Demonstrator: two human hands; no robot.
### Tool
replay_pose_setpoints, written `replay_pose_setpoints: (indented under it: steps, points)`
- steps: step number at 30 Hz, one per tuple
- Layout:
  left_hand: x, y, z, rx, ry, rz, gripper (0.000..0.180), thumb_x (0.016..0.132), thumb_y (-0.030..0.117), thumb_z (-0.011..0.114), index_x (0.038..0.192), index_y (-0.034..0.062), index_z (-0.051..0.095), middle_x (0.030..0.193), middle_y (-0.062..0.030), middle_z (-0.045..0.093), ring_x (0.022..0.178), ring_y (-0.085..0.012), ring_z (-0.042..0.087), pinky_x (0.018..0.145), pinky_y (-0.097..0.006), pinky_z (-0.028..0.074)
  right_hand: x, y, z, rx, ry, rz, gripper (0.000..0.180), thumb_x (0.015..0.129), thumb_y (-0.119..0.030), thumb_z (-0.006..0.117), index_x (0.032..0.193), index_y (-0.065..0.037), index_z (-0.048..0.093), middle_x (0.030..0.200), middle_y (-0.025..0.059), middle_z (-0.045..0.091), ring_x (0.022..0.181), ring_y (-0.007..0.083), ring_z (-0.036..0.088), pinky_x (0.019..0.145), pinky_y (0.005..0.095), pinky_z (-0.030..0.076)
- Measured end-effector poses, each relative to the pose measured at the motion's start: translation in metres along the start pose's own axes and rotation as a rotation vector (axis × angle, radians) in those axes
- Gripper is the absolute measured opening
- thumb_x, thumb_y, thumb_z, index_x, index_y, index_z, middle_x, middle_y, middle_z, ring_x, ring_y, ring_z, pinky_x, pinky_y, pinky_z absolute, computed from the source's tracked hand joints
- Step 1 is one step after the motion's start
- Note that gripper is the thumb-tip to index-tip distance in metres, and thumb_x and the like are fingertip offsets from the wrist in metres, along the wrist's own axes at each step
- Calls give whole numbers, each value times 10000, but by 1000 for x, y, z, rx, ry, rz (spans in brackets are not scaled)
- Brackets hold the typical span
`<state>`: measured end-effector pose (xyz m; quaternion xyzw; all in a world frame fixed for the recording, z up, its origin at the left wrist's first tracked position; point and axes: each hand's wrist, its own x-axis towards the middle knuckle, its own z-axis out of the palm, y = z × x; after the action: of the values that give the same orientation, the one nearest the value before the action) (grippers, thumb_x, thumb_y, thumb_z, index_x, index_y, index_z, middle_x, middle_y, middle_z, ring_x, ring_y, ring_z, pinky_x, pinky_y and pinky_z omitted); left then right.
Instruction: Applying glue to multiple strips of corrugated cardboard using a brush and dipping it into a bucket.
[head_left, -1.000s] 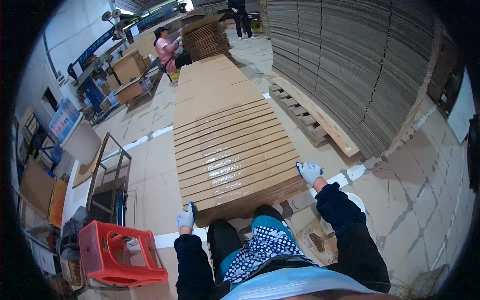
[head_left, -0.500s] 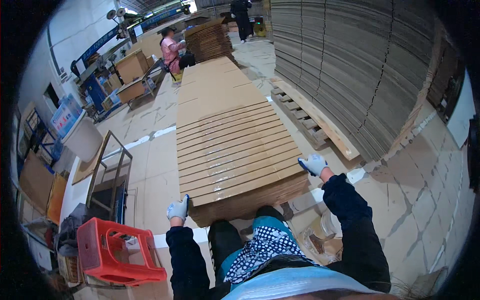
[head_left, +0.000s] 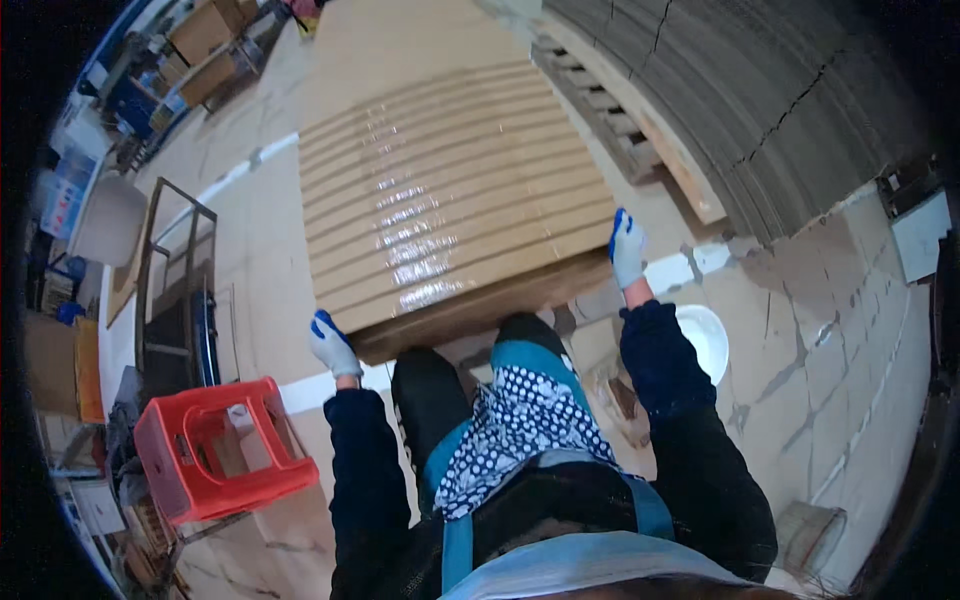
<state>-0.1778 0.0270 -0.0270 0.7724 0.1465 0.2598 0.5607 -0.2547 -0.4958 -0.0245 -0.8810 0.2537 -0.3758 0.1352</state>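
Observation:
A long fan of overlapping brown cardboard sheets [head_left: 465, 190], with clear shiny tape along the middle, lies stepped on a stack before me. At its near left corner, my left hand [head_left: 332, 345], in a white glove with blue fingertips, grips the sheet edge. My right hand [head_left: 627, 250], gloved the same way, holds the near right corner. Both hands are closed on the edges, their fingers partly hidden by the cardboard. My legs stand close against the near side of the stack.
A red plastic stool [head_left: 222, 455] stands left of me, below a metal-framed table [head_left: 150, 290]. On the right rise a wooden pallet [head_left: 680, 165] and a tall grey cardboard stack [head_left: 770, 110]. By my right arm sits a white bucket [head_left: 708, 340] on the tiled floor.
The view has tilted downward, so the far workers have mostly left the picture. Both hands stay at the near corners of the cardboard, the right hand now more upright.

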Motion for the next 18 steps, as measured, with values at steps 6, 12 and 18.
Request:
replay_pose_setpoints:
  steps: [6,12,18]
  points:
    - [-2,20,16,835,-20,24,410,898,346,351,878,38,621,892,-231,607,811,-420,563,686,-495,421,7,-1,15,-340,-320,1,226,921,-247,341,889,-99,510,766,174,598,645,325,586,569,464,449]
    - [-2,24,15,776,-8,85,384,889,313,361,800,48,624,768,-189,622,692,-389,575,610,-480,414,14,-20,6,-192,-241,266,464,896,-397,323,747,-67,614,776,193,621,727,381,592,640,489,440]
    - [0,24,18,805,4,88,374,885,304,366,773,50,616,737,-175,621,667,-371,576,587,-458,416,16,-23,6,-200,-259,286,461,890,-412,335,793,-65,623,773,193,623,710,380,596,646,489,447]
